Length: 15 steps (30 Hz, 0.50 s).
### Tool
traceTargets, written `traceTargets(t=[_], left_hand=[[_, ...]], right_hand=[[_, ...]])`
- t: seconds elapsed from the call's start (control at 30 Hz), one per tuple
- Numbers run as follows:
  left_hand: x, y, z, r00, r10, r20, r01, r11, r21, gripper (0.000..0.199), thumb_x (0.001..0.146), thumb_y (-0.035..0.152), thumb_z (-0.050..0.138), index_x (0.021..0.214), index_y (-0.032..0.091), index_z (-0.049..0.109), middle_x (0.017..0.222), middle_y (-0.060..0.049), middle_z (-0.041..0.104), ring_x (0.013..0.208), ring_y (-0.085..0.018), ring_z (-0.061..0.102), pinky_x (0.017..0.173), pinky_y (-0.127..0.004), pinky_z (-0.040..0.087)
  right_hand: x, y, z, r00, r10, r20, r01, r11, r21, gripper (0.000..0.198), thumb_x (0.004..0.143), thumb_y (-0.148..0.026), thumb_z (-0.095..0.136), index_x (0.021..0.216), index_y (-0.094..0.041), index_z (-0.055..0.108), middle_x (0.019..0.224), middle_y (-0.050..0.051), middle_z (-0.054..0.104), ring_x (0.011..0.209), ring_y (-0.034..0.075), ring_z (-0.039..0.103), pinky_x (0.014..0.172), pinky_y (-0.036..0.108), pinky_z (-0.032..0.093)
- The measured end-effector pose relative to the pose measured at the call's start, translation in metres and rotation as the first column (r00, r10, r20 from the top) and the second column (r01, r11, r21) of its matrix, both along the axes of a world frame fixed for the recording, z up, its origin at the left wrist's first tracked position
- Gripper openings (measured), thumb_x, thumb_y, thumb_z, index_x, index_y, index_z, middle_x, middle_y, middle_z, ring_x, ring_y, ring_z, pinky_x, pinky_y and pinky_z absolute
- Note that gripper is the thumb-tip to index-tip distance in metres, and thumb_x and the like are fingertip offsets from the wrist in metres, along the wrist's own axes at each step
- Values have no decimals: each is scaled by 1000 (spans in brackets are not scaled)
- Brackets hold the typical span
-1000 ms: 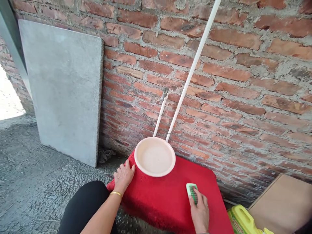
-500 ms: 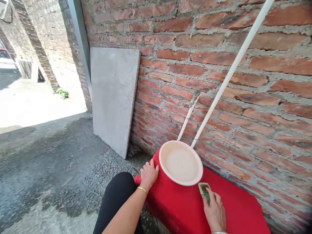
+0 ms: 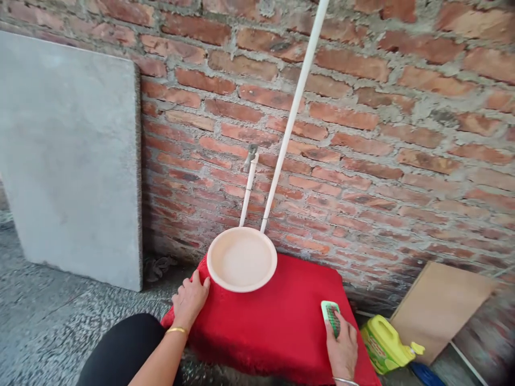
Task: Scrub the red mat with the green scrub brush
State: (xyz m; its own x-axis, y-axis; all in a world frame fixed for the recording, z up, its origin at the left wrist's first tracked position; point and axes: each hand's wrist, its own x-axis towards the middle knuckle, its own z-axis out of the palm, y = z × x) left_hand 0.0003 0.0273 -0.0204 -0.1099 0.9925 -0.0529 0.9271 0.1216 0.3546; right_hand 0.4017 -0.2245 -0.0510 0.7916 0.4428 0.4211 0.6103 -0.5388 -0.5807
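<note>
My right hand (image 3: 341, 346) grips a small green scrub brush (image 3: 330, 317) with a pale rim, over the right part of a red cloth (image 3: 289, 311). The fingers cover part of the brush. On the cloth's left edge rests my left hand (image 3: 190, 300), its fingers apart and holding nothing. Just beside those fingers, at the back left of the cloth, stands a round cream basin (image 3: 243, 260). The cloth covers a low surface whose form is hidden.
Behind is a brick wall (image 3: 346, 150) with a tall white pipe (image 3: 293, 118) and a short pipe ending in a tap (image 3: 251, 155). A grey slab (image 3: 76, 161) leans at left. At right are a yellow-green jug (image 3: 384, 343) and a tan board (image 3: 438, 305).
My view has swung right, bringing the jug and tan board into sight. My right hand has moved the brush rightward over the cloth, away from the basin. The left hand stays on the edge.
</note>
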Motion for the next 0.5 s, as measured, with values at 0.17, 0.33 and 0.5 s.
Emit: traceTargets(t=[0.17, 0.33, 0.5], left_hand=[[-5, 5, -9, 1000, 2, -26, -2, 1000, 16, 66, 99, 58, 20, 144, 18, 48, 118, -21, 61, 109, -41, 63, 90, -53, 43], [-6, 9, -11, 1000, 9, -7, -9, 1000, -28, 73, 96, 65, 15, 146, 21, 47, 120, -21, 62, 111, -42, 64, 92, -54, 43], [-11, 13, -6, 1000, 11, -8, -11, 1000, -19, 75, 94, 67, 19, 147, 22, 48, 123, -21, 64, 112, -41, 66, 93, -53, 46]], right_hand=[[-9, 4, 2, 995, -72, 69, 77, 994, -80, 72, 85, -65, 33, 128, -14, 59, 121, 21, 64, 110, 37, 62, 90, 49, 49], [-13, 3, 0, 976, -172, 134, 198, 958, -210, 68, 85, -56, 48, 134, -10, 56, 127, 23, 64, 111, 36, 64, 89, 46, 48], [-17, 2, 4, 997, 52, 56, -36, 967, -252, 49, 89, -46, 52, 127, -18, 66, 126, 16, 70, 118, 31, 63, 99, 44, 44]])
